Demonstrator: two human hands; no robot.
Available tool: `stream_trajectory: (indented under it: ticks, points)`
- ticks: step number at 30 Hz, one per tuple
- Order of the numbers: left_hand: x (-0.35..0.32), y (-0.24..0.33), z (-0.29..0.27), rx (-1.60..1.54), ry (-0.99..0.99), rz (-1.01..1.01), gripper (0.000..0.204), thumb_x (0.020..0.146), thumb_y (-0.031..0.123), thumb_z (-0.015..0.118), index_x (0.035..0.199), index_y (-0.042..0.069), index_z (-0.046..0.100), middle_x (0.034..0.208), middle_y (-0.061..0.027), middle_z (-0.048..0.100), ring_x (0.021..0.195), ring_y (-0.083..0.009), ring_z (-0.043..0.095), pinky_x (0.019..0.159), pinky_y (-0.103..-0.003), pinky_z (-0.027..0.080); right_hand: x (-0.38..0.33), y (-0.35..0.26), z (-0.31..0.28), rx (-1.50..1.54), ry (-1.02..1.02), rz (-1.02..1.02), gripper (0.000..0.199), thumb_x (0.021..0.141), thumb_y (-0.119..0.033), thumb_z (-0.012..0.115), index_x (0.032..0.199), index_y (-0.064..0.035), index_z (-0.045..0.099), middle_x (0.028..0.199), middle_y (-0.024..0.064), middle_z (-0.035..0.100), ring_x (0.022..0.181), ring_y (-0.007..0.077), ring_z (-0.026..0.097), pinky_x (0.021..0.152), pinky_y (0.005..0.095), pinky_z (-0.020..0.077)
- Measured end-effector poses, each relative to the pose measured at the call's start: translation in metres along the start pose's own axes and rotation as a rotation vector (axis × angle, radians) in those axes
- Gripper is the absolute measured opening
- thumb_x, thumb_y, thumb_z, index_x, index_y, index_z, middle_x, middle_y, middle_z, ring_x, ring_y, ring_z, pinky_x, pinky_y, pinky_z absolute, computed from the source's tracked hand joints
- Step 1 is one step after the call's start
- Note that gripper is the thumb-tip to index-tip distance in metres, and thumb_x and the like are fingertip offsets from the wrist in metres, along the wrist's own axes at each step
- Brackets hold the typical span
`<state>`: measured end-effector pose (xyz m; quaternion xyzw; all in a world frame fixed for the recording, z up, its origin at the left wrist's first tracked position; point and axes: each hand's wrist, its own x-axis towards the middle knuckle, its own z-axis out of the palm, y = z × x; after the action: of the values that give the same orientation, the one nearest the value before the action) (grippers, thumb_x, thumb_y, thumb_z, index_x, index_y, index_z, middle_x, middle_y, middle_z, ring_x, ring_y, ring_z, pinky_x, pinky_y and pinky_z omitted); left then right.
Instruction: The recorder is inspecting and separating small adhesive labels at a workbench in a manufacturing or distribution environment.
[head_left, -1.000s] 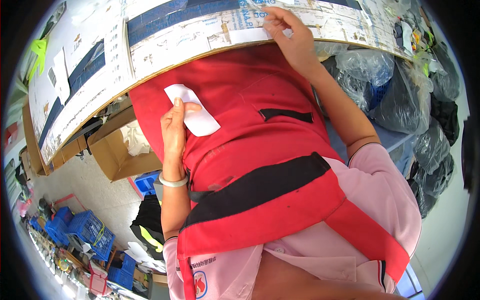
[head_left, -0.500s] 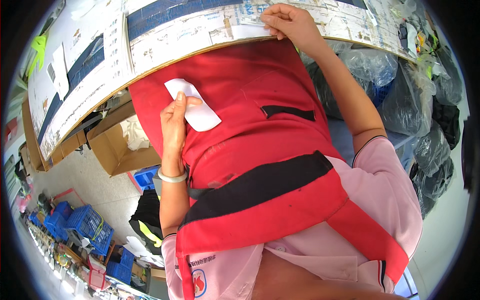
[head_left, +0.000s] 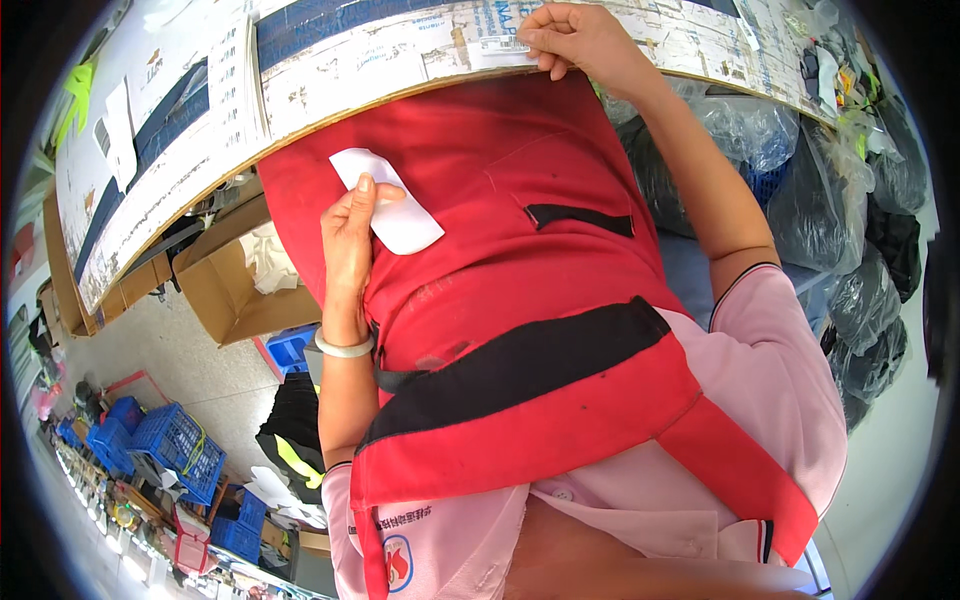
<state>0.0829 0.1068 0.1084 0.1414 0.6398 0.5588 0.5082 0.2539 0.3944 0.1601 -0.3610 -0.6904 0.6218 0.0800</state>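
My left hand [head_left: 350, 218] holds a white paper slip [head_left: 405, 222] in front of the red apron [head_left: 540, 270]. The thumb lies over the slip, and its lower part hangs free. Up at the table's near edge, my right hand [head_left: 585, 45] is closed, thumb and fingertips pressed together. Whatever may be between those fingertips is too small to make out. A small white label [head_left: 502, 46] with a barcode lies on the worn tabletop [head_left: 370, 85], right beside these fingertips.
A stack of white sheets [head_left: 236, 90] lies on the table's left part. Below it stands an open cardboard box [head_left: 225, 300] with white material inside. Dark plastic bags [head_left: 815, 215] crowd the right side. Blue crates [head_left: 180, 445] stand on the floor at lower left.
My right hand has shifted slightly left, and the barcode label beside its fingertips shows more clearly. A white patch below it at the table edge no longer shows. My left hand keeps the slip.
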Motion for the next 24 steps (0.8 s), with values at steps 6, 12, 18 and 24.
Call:
stream_trajectory:
  ticks: [6,12,18,24]
  points:
    - [0.000,0.000,0.000,-0.010,-0.006,-0.005,0.042,0.095,0.036,0.052,0.083,-0.001,0.069,0.077,-0.0051,0.065,0.068,-0.0097,0.056,0.065,-0.022,0.044,0.003,0.006,-0.003,0.036,-0.030,0.037,0.015,0.087,-0.011,0.061,0.090,0.0038,0.063,0.071,0.0072,0.063,0.058,0.0117,0.060,0.050,0.0228,0.0499]
    - [0.000,-0.001,0.000,0.004,-0.004,0.014,0.041,0.095,0.036,0.053,0.084,-0.001,0.069,0.077,-0.0054,0.065,0.068,-0.0098,0.056,0.066,-0.022,0.044,0.007,0.012,-0.004,0.020,-0.050,0.047,0.015,0.087,-0.011,0.062,0.089,0.0041,0.063,0.070,0.0079,0.064,0.057,0.0124,0.060,0.049,0.0238,0.0502]
    - [-0.001,-0.001,0.000,-0.007,-0.003,0.010,0.041,0.095,0.035,0.053,0.084,0.000,0.069,0.077,-0.0055,0.065,0.068,-0.0100,0.056,0.065,-0.023,0.044,0.006,0.007,-0.001,-0.010,-0.036,0.053,0.016,0.086,-0.011,0.062,0.087,0.0045,0.064,0.070,0.0081,0.064,0.056,0.0128,0.060,0.048,0.0236,0.0502]
    - [-0.001,0.001,0.001,-0.007,0.005,0.006,0.040,0.095,0.035,0.054,0.084,-0.001,0.069,0.077,-0.0057,0.065,0.068,-0.0100,0.056,0.065,-0.022,0.044,0.008,0.009,-0.002,-0.019,-0.041,0.055,0.015,0.086,-0.011,0.062,0.088,0.0041,0.064,0.070,0.0083,0.064,0.056,0.0129,0.060,0.048,0.0234,0.0502]
